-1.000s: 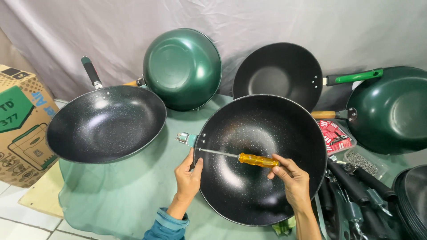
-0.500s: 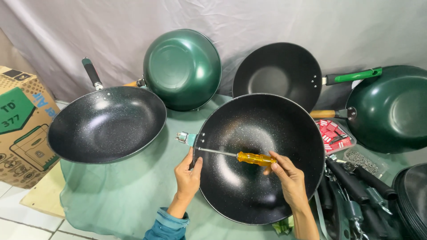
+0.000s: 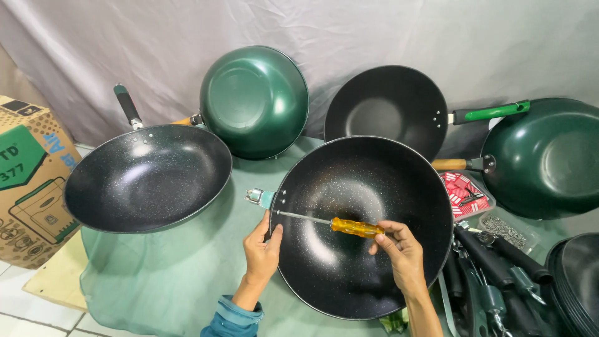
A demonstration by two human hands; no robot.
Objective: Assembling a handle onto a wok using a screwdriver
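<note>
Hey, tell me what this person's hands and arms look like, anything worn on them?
Both hands are bare: no gloves, rings or watch show. The left hand comes out of a teal-blue long sleeve bunched at the wrist. The right hand and its forearm are uncovered as far as the picture's edge.

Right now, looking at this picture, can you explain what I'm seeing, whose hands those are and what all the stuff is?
The picture comes from a camera worn on a person's head, looking down at their own two bare hands. The right hand holds a screwdriver with a yellow handle, its tip pointed at the rim of a large black wok beside a metal handle bracket. The left hand grips that rim. The wok sits on a green cloth. Around it lie another black wok, two green woks shown from their outsides, a pile of loose black handles and a cardboard box.
</note>
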